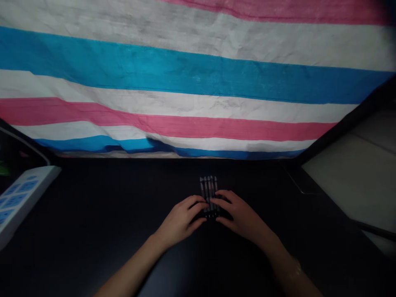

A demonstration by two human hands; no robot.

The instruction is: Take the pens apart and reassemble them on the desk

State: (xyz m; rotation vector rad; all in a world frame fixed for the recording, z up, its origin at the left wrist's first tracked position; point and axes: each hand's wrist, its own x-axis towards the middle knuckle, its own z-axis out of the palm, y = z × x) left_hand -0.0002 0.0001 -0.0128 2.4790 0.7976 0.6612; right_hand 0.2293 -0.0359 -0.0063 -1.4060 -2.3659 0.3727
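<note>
Bracketing slim pens, the left grip (177, 218) and right grip (246, 216) had fingers spread, fingertips at the row's sides; whether they pressed the pens could not be told. Between both grips, the pens (208, 189) lay side by side on the black bench (123, 194), already closely gathered, ends roughly level, no stray one visible. Well left stood a white socket strip (52, 170); beyond, a striped sheet (198, 78). No writing was legible.

Two bare forearms reach in from the lower edge, angled inward; the left hand (185, 214) and right hand (236, 212) face each other, palms down, fingers slightly spread and curved.
</note>
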